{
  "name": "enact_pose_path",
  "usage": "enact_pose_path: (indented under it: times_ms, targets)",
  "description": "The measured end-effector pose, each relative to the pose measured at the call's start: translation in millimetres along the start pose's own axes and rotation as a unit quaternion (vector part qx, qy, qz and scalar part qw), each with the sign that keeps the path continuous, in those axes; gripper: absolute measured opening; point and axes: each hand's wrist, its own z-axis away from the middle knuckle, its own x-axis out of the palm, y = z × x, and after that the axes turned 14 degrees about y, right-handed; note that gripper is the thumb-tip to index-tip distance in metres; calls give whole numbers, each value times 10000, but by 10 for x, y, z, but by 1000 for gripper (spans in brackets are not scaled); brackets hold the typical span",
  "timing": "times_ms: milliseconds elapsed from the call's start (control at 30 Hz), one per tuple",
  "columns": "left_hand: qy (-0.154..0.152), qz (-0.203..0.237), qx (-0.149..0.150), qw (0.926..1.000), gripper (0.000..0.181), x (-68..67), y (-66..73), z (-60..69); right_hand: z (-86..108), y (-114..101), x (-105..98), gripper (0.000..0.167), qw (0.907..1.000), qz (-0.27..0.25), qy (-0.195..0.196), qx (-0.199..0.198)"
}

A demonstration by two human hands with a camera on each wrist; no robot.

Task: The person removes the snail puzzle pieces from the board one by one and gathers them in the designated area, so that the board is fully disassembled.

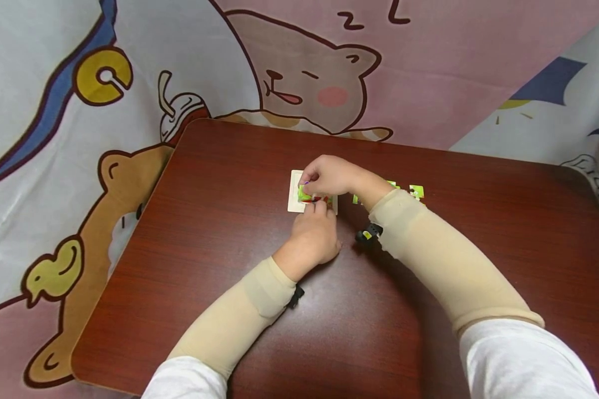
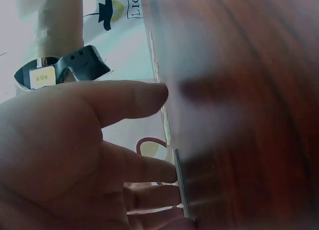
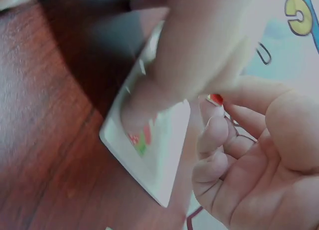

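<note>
A square white puzzle tray lies on the table with colourful jigsaw pieces partly in view inside it. My left hand comes from the near side, its fingertips resting on the tray's near part. In the left wrist view, the fingers of that hand reach out straight to the tray's thin edge. Above the tray, my right hand pinches a small jigsaw piece between thumb and forefinger. Only a red bit of that piece shows in the right wrist view; the rest is hidden by the fingers.
Several loose green jigsaw pieces lie right of the tray, partly covered by the right forearm. The brown table meets a cartoon-printed curtain at its far and left edges. Each wrist carries a black camera strap.
</note>
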Motion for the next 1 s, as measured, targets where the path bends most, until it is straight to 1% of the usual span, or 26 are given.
enact_pose_path:
  times_ms: [133,267,433,600,667,833,1000]
  targets:
    - [9,35,-44,10000,83,1,6,5,96,18,-119,18,9999,-12,94,53]
    - [35,-1,-39,10000,85,-3,-6,13,199,117,-172,22,9997,-38,246,89]
    - [48,51,34,10000,88,5,-6,22,409,306,-203,18,9979,16,516,380]
    - [4,44,24,10000,86,-1,6,24,633,432,-267,13,9966,100,531,627]
    - [10,37,20,10000,85,1,9,26,707,464,-285,12,9966,143,489,640]
    - [23,189,-21,9998,87,1,10,38,863,528,-285,10,9975,360,368,485]
    - [-21,308,-115,9995,89,29,21,37,982,596,-243,11,9962,677,379,397]
